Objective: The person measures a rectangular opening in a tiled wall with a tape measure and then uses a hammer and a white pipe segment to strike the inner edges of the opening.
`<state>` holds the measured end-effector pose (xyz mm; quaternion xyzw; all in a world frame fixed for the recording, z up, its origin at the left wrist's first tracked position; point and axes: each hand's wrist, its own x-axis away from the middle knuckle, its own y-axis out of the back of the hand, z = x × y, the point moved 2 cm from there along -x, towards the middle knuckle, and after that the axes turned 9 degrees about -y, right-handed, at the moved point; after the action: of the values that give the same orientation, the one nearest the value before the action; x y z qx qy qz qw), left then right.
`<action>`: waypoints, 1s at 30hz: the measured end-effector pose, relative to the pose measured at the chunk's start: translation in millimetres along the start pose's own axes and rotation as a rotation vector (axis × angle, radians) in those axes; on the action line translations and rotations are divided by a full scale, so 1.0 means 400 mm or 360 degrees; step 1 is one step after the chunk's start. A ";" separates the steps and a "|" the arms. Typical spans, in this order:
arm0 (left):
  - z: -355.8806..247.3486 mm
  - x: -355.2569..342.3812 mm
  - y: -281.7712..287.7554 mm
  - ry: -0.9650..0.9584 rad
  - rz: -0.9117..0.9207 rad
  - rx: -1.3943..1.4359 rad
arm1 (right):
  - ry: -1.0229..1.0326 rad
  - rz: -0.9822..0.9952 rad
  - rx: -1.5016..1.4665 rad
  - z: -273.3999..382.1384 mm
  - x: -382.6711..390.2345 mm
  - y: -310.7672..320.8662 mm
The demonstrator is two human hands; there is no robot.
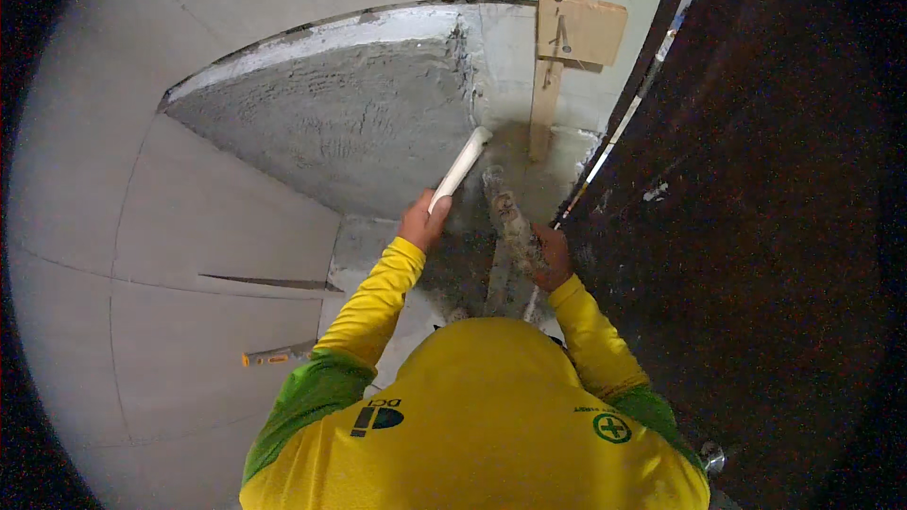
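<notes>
My left hand is wrapped round the near end of a smooth, cream-white pipe-like piece. That piece slants up and to the right, its far end near the corner of the wet cement patch. My right hand is closed round a rough, mortar-crusted stick-like piece, whose kind I cannot make out. It points up and slightly left, its tip a little below the white piece's far end. The two pieces appear apart. Shadow hides the fingertips of my right hand in part.
Grey cement covers an area ahead to the left, bordered by large grey tiles. A nailed wooden batten with a short cross block stands ahead. A dark brown panel rises at right. A tool with yellow-orange parts lies left.
</notes>
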<state>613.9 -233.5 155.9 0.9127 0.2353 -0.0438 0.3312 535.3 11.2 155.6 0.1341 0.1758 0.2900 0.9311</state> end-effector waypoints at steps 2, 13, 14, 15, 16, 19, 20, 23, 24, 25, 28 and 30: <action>0.011 -0.014 0.004 -0.0071 -0.0009 -0.0054 | -0.0021 0.0104 -0.0113 0.019 -0.003 -0.004; 0.043 -0.050 0.032 -0.0073 0.0054 -0.0019 | -0.0151 -0.0127 0.0201 0.051 -0.009 -0.076; 0.057 -0.055 0.031 -0.0082 0.0064 -0.0020 | 0.0013 -0.0252 0.0238 0.051 -0.010 -0.086; 0.061 -0.058 0.035 -0.0175 0.0022 -0.0066 | 0.0012 -0.0261 0.0237 0.051 -0.014 -0.097; 0.066 -0.060 0.039 -0.0267 -0.0020 -0.0111 | -0.0186 -0.0156 -0.0256 0.044 -0.019 -0.109; 0.047 -0.059 0.063 -0.0118 0.0143 0.0028 | -0.0304 -0.0061 -0.0740 0.060 -0.020 -0.139; 0.059 -0.063 0.062 -0.0125 0.0155 0.0025 | -0.0266 -0.0068 -0.0734 0.050 -0.021 -0.149; 0.076 -0.080 0.063 -0.0141 0.0148 -0.0095 | -0.0174 -0.0094 -0.0649 -0.041 -0.041 -0.187; 0.075 -0.084 0.059 -0.0147 0.0132 -0.0057 | -0.0163 -0.0107 -0.0628 -0.088 -0.055 -0.200; 0.072 -0.082 0.056 -0.0150 0.0120 -0.0017 | -0.0316 -0.0033 -0.0500 -0.116 -0.087 -0.203; 0.076 -0.109 0.066 -0.0258 0.0129 -0.0143 | -0.0419 -0.0151 0.0092 -0.120 -0.106 -0.209; 0.094 -0.113 0.075 -0.0281 0.0102 -0.0206 | -0.0352 -0.0330 0.0562 -0.067 -0.103 -0.209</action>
<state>590.5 -295.0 154.8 0.8891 0.1783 -0.0980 0.4100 533.7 -75.8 112.2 0.3071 0.1335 0.1411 0.9316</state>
